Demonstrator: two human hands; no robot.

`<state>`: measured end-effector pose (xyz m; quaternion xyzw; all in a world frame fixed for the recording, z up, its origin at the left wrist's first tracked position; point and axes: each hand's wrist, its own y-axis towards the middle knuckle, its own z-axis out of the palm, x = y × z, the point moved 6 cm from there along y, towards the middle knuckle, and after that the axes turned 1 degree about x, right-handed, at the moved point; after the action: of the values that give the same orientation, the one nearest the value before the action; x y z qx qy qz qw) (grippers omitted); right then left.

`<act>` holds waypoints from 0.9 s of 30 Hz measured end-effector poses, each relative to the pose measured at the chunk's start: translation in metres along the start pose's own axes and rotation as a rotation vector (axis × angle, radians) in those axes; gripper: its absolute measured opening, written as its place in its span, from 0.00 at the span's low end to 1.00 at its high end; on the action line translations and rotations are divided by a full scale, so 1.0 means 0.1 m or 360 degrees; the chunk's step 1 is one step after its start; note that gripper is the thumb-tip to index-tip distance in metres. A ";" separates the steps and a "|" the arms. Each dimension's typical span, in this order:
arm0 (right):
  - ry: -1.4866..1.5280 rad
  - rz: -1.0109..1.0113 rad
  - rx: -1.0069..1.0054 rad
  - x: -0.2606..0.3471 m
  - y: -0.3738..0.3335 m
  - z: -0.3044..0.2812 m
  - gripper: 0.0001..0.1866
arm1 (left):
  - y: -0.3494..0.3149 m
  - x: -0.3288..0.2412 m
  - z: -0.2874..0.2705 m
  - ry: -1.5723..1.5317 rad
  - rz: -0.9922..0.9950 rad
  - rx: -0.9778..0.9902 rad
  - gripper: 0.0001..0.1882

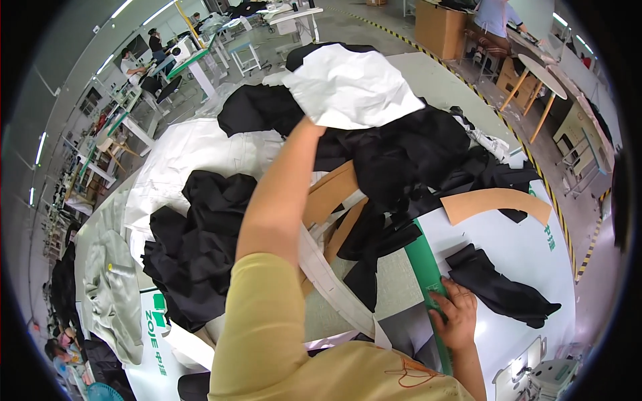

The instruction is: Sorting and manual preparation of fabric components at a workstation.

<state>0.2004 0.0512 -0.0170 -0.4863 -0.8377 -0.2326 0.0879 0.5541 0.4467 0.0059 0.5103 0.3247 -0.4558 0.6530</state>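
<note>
Taking the middle of the view as the clock's centre, the white cloth [354,87] is just past 12, partly over the black heap [408,154]. The left hand [319,127] reaches up to the cloth's lower left edge, at about 7 o'clock on it. The cloth covers the left fingers, so I cannot tell whether they are closed on it.

The right hand [458,314] is at 4 o'clock, well apart from the white cloth. Its fingers [453,290] are spread, slightly bent and gripping nothing, resting at the green edge [422,264] of the tabletop [552,277]. A black piece [505,287] lies at 2 o'clock from this hand, just beside the fingertips; contact is unclear.

A brown curved piece [495,202] lies at 3, a pale strip [334,284] at 6, and more black cloth [200,244] at 8.
</note>
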 end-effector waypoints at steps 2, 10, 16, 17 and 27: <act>0.0005 -0.0014 -0.0007 0.01 0.01 -0.02 0.21 | -0.03 -0.49 -0.48 0.0576 0.0473 -0.0198 0.24; -0.0023 -0.0015 0.0001 0.03 0.01 -0.01 0.22 | -0.71 -1.46 -1.64 0.2113 -0.0297 -0.1607 0.48; -0.0098 -0.0002 0.0023 0.04 -0.03 0.04 0.21 | -0.30 -0.97 0.19 0.1513 0.0560 -0.0226 0.16; -0.0084 -0.0018 0.0020 0.05 -0.03 0.05 0.21 | -0.37 -0.82 0.57 0.1271 0.0838 0.0207 0.11; -0.0083 -0.0048 0.0016 0.07 0.00 0.03 0.22 | -1.18 -0.30 1.42 0.1915 0.0672 0.0598 0.22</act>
<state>0.1967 0.0584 -0.0173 -0.4790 -0.8481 -0.2168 0.0650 0.4280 0.3102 0.0270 0.8337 0.4407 -0.0024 0.3329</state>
